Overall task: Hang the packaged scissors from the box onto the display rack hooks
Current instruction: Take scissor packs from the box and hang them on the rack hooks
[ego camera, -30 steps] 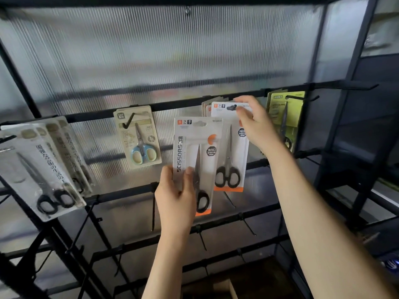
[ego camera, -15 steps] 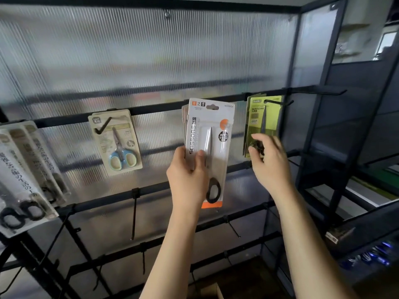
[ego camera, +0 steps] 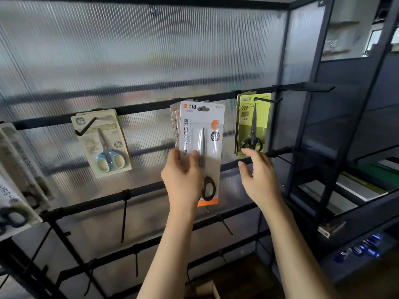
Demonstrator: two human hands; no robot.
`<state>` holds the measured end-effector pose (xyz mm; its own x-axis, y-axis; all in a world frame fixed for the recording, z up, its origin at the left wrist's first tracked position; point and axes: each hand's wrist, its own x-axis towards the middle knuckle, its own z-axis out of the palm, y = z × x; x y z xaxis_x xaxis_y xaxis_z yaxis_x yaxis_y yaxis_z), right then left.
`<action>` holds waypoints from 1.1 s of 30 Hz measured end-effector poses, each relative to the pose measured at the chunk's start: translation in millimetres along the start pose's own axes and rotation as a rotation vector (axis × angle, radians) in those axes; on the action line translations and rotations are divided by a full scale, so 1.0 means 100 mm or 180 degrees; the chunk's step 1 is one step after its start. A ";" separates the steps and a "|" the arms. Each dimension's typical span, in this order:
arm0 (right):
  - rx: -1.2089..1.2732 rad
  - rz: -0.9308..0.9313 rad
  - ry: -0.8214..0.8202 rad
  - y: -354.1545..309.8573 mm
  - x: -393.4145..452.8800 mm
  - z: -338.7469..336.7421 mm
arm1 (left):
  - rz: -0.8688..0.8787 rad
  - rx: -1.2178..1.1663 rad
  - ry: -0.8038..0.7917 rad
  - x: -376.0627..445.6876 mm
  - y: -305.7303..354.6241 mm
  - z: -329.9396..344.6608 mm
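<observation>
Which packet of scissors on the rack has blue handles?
The beige-carded packet left of the left hand. Its scissors have light-blue handles; the white-and-orange pack and the green pack hold black-handled ones.

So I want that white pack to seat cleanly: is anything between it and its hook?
Nothing visible blocks it. The white scissors pack, gripped by the left hand, has its hang hole at the hook, in front of matching packs.
</observation>
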<state>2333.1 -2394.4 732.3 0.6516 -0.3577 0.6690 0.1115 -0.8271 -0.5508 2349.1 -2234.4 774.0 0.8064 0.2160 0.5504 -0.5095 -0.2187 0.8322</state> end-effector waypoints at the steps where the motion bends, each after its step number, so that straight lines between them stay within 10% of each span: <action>1: 0.0026 0.0017 -0.0019 0.00 0.00 0.01 | -0.0014 -0.0030 0.0006 -0.01 -0.01 0.01; 33: -0.0389 0.0439 -0.0857 0.36 -1.06 0.36 | -0.1066 0.0714 -0.0759 -0.84 -1.12 -0.05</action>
<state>2294.6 -2370.6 623.5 0.8311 -0.3560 0.4272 -0.0719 -0.8305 -0.5523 2337.0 -2223.8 634.8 0.9752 0.0908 0.2016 -0.1532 -0.3802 0.9121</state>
